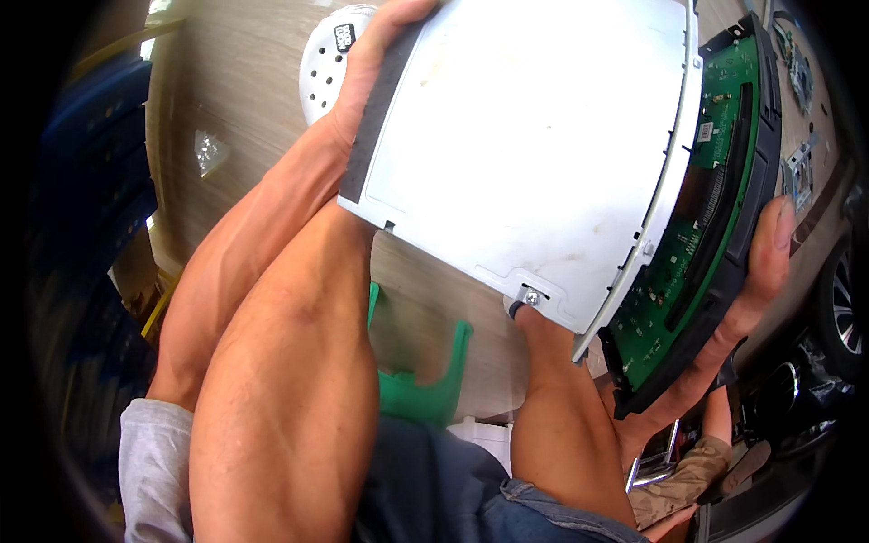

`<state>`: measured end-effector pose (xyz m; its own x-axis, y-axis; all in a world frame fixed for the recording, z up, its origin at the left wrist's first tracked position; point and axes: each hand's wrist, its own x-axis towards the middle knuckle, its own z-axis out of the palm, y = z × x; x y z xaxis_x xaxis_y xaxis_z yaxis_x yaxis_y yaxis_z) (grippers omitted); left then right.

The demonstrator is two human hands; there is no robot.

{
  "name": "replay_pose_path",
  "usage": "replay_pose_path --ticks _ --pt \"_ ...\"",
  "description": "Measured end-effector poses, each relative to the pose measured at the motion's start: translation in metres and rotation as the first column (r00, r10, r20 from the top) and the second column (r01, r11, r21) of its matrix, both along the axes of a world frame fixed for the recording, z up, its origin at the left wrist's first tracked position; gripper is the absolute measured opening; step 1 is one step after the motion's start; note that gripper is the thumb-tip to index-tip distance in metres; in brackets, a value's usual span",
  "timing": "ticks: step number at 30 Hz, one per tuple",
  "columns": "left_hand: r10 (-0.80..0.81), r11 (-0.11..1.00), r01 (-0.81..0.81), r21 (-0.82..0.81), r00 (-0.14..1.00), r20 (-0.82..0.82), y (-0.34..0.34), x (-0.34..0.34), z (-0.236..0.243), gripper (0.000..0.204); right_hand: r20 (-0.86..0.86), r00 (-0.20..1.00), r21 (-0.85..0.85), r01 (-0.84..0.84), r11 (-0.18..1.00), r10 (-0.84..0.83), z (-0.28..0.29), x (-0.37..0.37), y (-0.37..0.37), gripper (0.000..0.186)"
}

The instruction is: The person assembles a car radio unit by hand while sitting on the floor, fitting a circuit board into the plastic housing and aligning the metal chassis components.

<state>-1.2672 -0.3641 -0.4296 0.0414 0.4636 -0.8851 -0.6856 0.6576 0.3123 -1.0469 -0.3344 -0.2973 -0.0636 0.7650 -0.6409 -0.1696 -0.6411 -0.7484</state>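
Note:
A flat, white metal housing point(534, 136) with a screw near its lower corner lies tilted over my legs. My left hand point(369, 68) is closed on its dark left edge; some fingertips run out of view at the top. To the right, a black-framed front panel point(769, 113) stands slightly apart from the housing, its green circuit board point(644, 312) facing inward. From the outer side my right hand point(759, 276) grips this panel, with the thumb up along the frame and the other fingers hidden behind it.
A white clog point(324, 77) and clear plastic wrap point(209, 152) are on the floor. Below is a green plastic stool point(421, 394). Blue stacked items point(100, 190) line the left. Metal parts point(798, 176), a wheel point(846, 299) and another person's leg point(692, 475) are at right.

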Motion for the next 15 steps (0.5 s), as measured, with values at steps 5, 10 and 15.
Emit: replay_pose_path --ticks 5,10,15 --pt "0.003 1.0 -0.003 -0.003 1.0 -0.005 -0.004 -0.004 -0.009 0.106 -0.014 0.998 0.074 -0.055 0.996 0.056 -0.024 0.005 0.01 0.075" --pt "0.009 1.0 -0.009 0.012 1.0 -0.018 -0.003 -0.004 -0.014 0.104 0.011 0.997 0.109 -0.078 0.991 0.078 -0.036 0.008 0.011 0.078" --pt "0.016 1.0 -0.016 -0.006 0.999 -0.031 -0.004 -0.008 -0.022 0.1 0.017 0.996 0.12 -0.094 0.988 0.093 -0.043 0.01 0.011 0.08"
